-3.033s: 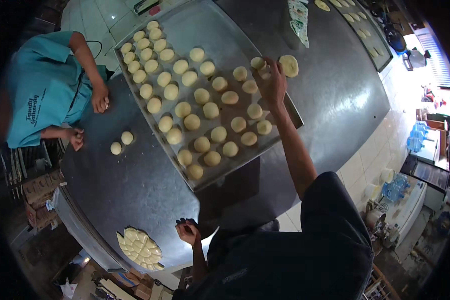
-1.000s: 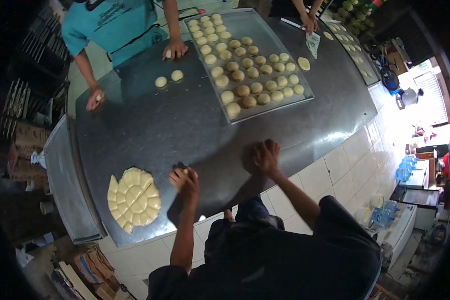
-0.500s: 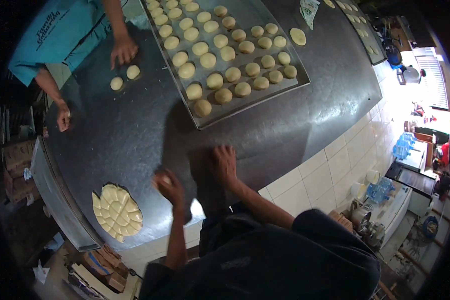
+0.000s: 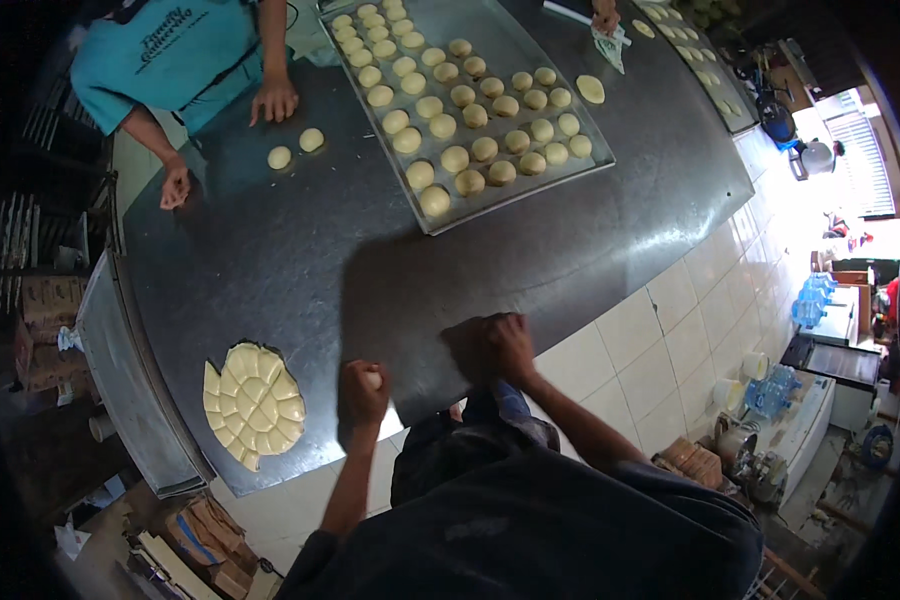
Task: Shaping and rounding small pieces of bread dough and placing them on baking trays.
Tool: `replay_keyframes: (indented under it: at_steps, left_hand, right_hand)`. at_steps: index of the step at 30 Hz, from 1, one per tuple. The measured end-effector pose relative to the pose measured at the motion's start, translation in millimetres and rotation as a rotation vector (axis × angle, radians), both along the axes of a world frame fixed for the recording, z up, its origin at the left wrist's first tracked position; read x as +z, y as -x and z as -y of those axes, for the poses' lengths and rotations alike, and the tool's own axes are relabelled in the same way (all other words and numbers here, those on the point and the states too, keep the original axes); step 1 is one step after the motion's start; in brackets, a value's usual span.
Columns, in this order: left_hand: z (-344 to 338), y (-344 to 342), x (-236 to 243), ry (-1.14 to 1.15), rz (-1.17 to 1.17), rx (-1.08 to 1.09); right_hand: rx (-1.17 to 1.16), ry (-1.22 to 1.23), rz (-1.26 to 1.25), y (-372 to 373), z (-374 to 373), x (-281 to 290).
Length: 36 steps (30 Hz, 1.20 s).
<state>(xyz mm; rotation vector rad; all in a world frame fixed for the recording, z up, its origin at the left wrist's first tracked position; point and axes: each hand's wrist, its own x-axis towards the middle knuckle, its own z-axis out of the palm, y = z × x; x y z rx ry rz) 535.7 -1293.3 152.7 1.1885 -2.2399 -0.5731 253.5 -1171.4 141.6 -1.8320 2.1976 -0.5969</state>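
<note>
My left hand (image 4: 367,392) is closed around a piece of dough (image 4: 373,380), a pale bit of it showing between the fingers, close to the table's near edge. To its right, my right hand (image 4: 511,347) is curled down at the same edge, and its fingers hide whatever may be under them. A flat dough disc (image 4: 254,405), cut into wedges and small pieces, lies on the dark table (image 4: 260,250) left of my left hand. Beyond my hands, a metal tray (image 4: 515,204) carries rows of round dough balls (image 4: 434,201).
Across the table, a person in a teal shirt (image 4: 175,50) has both hands by two dough balls (image 4: 296,149). At the far right, another hand (image 4: 605,14) is at a green-and-white plastic wrapper (image 4: 610,48). A flattened dough piece (image 4: 590,89) lies beside the tray.
The whole view has shifted. My right hand has drawn back toward the near edge, its fingers now curled. My left hand stays closed on dough. Another hand has appeared at the wrapper.
</note>
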Motion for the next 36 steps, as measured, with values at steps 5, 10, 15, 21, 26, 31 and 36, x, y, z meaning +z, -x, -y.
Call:
replay_keyframes:
  at_steps: [5, 10, 15, 21, 26, 31, 36]
  left_hand:
    - [75, 30, 13, 0.051, -0.026, 0.338]
    - [-6, 21, 20, 0.114, 0.003, 0.072]
    - [50, 18, 11, -0.045, -0.108, 0.252]
    - [-78, 29, 14, -0.066, -0.131, 0.086]
    - [-52, 27, 26, -0.469, -0.531, 0.281]
    - [-8, 68, 33, -0.475, -0.405, -0.016]
    - [6, 85, 35, -0.554, -0.395, 0.007]
  right_hand:
    - [-0.409, 0.136, 0.05, 17, 80, 38]
    - [-0.276, 0.218, 0.13, -28, -5, -17]
    - [-0.496, 0.277, -0.046, 19, 54, 15]
    - [-0.416, 0.351, 0.232, -84, 7, 31]
    - [-0.427, 0.304, 0.656, -48, 7, 66]
    - [-0.206, 0.016, 0.412, -52, 37, 55]
    - [-0.045, 0.053, 0.487, -39, 59, 23]
